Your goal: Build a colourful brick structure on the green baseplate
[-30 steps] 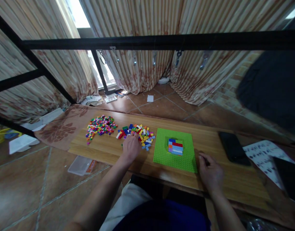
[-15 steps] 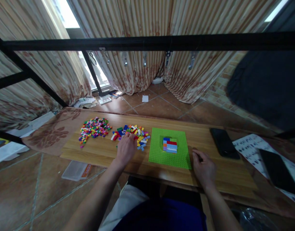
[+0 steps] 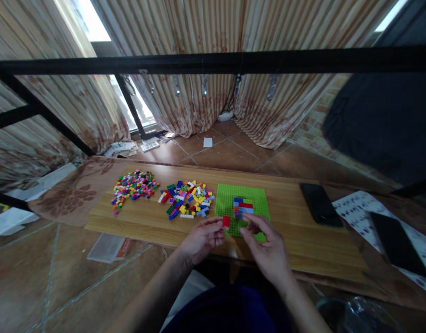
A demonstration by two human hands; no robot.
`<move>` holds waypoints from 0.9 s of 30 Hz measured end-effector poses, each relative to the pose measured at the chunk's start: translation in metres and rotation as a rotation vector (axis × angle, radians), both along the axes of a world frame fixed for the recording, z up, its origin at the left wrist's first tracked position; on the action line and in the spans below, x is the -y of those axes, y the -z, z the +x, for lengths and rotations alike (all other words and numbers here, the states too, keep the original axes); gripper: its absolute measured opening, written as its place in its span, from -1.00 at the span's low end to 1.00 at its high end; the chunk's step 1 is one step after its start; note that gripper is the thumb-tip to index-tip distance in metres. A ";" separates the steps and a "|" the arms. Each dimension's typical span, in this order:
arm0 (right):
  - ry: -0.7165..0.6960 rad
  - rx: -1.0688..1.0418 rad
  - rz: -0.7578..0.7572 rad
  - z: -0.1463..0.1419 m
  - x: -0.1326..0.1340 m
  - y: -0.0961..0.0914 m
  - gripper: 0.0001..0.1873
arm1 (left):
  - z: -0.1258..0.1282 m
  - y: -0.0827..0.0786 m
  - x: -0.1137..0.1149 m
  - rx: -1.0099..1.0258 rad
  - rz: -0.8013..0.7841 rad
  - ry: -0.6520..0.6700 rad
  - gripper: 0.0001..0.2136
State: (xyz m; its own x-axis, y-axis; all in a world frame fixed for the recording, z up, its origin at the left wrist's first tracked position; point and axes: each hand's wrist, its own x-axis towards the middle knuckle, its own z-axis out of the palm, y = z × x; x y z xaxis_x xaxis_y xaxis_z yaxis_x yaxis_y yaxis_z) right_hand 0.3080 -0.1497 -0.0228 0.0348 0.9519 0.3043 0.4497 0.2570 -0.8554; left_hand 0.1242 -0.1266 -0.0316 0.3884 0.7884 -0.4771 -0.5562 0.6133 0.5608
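Between the thumb and fingers of my left hand (image 3: 209,235) is a red toy brick (image 3: 226,222), held over the near left edge of the green baseplate (image 3: 223,196). My right hand (image 3: 264,238) hovers at the near right part of the plate, thumb and fingers apart with nothing visible between them. On the plate sits a small block of joined bricks (image 3: 245,206) in blue, red, orange and light blue. Its near right part is hidden behind my right fingers.
Left of the plate lies a loose pile of larger bricks (image 3: 199,201), and beyond it a heap of tiny pieces (image 3: 136,185). A black phone (image 3: 320,204) rests at the right, near a printed sheet (image 3: 355,203) with another dark device (image 3: 396,243) on it.
My left hand has left the brick pile and come right to the baseplate with a red brick. My right hand has moved left from beside the plate to over it, its fingers opening.
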 end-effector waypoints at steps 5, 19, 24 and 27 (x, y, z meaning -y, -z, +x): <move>-0.101 0.054 -0.039 -0.012 0.008 0.002 -0.70 | 0.013 0.012 0.014 0.050 -0.044 0.052 -0.71; -0.025 0.218 -0.008 0.015 0.003 0.033 -0.69 | 0.025 0.024 0.009 -0.342 0.183 0.069 -0.73; 0.079 0.345 0.109 0.028 -0.015 0.044 -0.70 | 0.024 0.029 -0.003 -0.711 0.478 -0.043 -0.80; 0.077 0.418 0.164 0.026 -0.027 0.045 -0.72 | 0.026 0.029 -0.011 -0.867 0.640 -0.046 -0.79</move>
